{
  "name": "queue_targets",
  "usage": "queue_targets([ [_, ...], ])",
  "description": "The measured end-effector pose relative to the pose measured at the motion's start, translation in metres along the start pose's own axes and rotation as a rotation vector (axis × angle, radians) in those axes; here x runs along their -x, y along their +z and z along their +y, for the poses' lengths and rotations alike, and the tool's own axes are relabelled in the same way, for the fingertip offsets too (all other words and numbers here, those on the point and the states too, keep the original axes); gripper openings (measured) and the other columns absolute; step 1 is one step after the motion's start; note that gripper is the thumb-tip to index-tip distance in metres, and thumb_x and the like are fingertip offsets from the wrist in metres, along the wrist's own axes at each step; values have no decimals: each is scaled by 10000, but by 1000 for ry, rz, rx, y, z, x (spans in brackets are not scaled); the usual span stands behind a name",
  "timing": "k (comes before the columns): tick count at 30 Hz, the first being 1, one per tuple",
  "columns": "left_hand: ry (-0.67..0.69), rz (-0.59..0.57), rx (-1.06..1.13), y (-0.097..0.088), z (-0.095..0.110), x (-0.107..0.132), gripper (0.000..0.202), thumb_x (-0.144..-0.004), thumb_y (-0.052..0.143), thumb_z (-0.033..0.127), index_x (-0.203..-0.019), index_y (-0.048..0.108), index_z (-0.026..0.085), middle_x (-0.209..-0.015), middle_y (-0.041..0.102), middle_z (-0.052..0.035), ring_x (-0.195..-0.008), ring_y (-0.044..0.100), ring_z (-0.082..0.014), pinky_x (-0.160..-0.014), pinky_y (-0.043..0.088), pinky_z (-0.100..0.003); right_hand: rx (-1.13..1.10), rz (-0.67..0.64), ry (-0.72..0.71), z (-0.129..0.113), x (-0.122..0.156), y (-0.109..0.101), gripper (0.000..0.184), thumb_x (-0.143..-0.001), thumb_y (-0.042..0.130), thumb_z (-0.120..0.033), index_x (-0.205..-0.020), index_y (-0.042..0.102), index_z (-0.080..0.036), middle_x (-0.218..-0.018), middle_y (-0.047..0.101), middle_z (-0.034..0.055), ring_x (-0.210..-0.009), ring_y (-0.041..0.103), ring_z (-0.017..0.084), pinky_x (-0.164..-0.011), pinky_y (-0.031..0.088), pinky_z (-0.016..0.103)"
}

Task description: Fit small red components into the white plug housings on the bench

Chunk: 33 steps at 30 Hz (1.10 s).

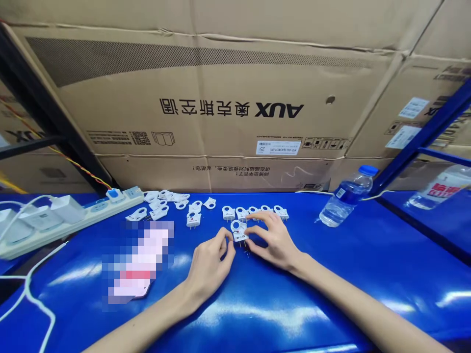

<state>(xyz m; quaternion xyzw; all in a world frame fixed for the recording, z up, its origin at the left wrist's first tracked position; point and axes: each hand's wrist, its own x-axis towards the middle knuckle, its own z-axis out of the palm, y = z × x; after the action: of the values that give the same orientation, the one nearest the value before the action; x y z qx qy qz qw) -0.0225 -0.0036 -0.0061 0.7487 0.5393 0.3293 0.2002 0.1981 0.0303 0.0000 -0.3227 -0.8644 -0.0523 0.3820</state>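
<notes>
A power strip (73, 215) lies at the left of the blue table (331, 274), with loose plugs (162, 206) beside it. At mid-table the left hand (209, 267), fingers curled, pinches one white plug (239, 231). The right hand (274, 242) grips its other side. A water bottle (346, 201) lies farther right.

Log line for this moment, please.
left hand: holds white plug | right hand: holds same plug | behind: row of plugs on blue table | right: water bottle
</notes>
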Motion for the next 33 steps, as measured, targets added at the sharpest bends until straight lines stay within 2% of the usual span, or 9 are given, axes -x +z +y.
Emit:
queue_targets([
  [5, -36, 29, 40, 0, -1, -1, 184, -1004, 464, 387, -1060, 557, 239, -628, 352, 96, -537, 436, -129, -613, 338, -253, 87, 7, -62, -6, -1, -11, 74, -972, 690, -224, -1042, 706, -237, -1288, 723, 90, -1155, 646, 258, -963, 520, 450],
  [13, -115, -5, 18, -1, 0, -4, 244, -1019, 450, 435, -1052, 595, 240, -639, 392, 83, -560, 449, -139, -609, 324, -261, 134, -16, -134, -11, -6, -14, 56, -973, 672, -197, -1017, 705, -206, -1272, 737, 93, -1154, 643, 249, -952, 523, 425],
  [18, -77, -37, 12, 0, -2, -4, 249, -1026, 450, 420, -958, 596, 230, -626, 366, 80, -554, 422, -131, -603, 300, -264, 152, -11, -144, -10, -6, -16, 70, -980, 657, -199, -1026, 707, -218, -1276, 738, 90, -1154, 648, 249, -948, 528, 426],
  [23, -31, -47, 47, 0, -4, -3, 236, -1044, 439, 403, -1002, 595, 231, -644, 356, 84, -559, 403, -124, -607, 306, -258, 158, -6, -141, -10, -8, -18, 58, -967, 675, -196, -1012, 706, -215, -1277, 738, 84, -1154, 646, 248, -954, 525, 423],
  [27, 15, -27, 92, 0, -4, -2, 209, -1037, 450, 377, -954, 568, 225, -634, 360, 86, -557, 411, -118, -606, 314, -252, 173, -11, -137, -9, -7, -18, 63, -968, 672, -201, -1016, 711, -216, -1290, 733, 85, -1163, 641, 252, -962, 524, 428],
  [31, 50, 25, 74, 0, -1, -1, 199, -1026, 463, 363, -954, 585, 224, -623, 379, 80, -587, 438, -130, -642, 347, -253, 188, -8, -92, -5, -7, -16, 78, -973, 669, -205, -1032, 717, -222, -1310, 720, 98, -1185, 633, 272, -980, 531, 456],
  [33, 66, -2, 28, 1, 0, -1, 211, -1020, 470, 363, -932, 602, 223, -617, 400, 71, -609, 453, -142, -657, 354, -260, 171, 9, -35, -1, -7, -15, 79, -974, 674, -217, -1039, 719, -228, -1310, 713, 104, -1187, 631, 284, -977, 536, 475],
])
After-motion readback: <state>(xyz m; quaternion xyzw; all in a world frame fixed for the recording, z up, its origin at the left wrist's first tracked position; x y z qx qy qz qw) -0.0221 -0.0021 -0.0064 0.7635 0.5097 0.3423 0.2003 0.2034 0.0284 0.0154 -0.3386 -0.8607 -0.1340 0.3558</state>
